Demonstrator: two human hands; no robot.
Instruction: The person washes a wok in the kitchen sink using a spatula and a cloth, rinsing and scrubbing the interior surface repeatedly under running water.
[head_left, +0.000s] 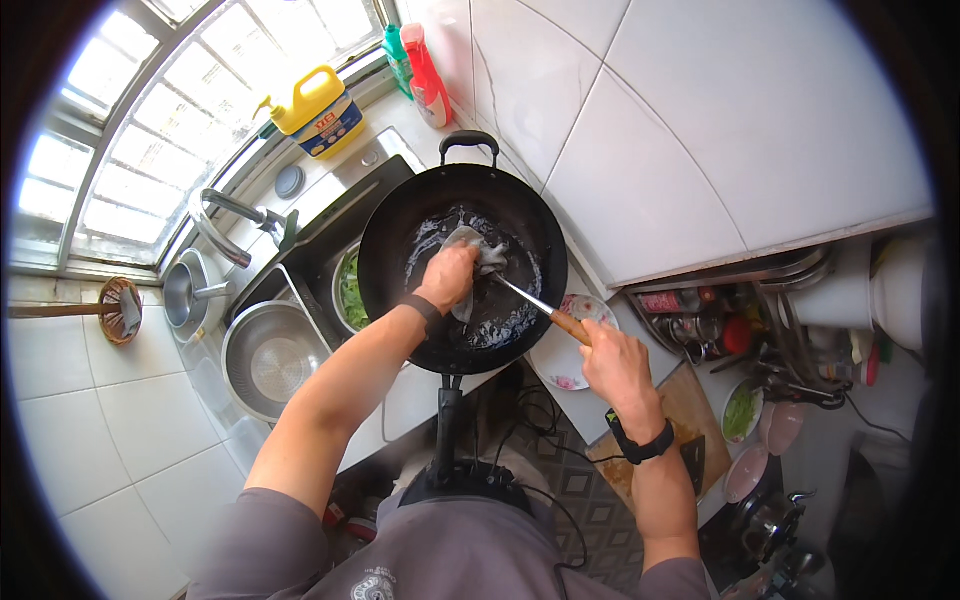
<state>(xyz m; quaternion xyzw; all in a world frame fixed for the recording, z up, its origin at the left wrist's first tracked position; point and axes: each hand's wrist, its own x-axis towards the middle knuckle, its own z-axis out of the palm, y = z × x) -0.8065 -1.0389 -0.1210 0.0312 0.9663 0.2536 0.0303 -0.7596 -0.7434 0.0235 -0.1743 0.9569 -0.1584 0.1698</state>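
A black wok (397, 217) with wet suds across its bottom sits over the sink side of the counter, its long handle pointing at my body. Inside it, my left hand (450, 276) grips a wet grey cloth (491, 257). My right hand (616, 364) holds the wooden handle of a metal-shafted cooking utensil (534, 300). The utensil slants down into the wok, and its head is hidden at the cloth, so I cannot tell its kind.
Left of the wok are a dark sink (330, 217) with a faucet (225, 217), a container of leafy greens (349, 289) and a metal pan (274, 364). To the right lie a floral plate (559, 364) and a cutting board (701, 412). A yellow jug (319, 112) stands by the window.
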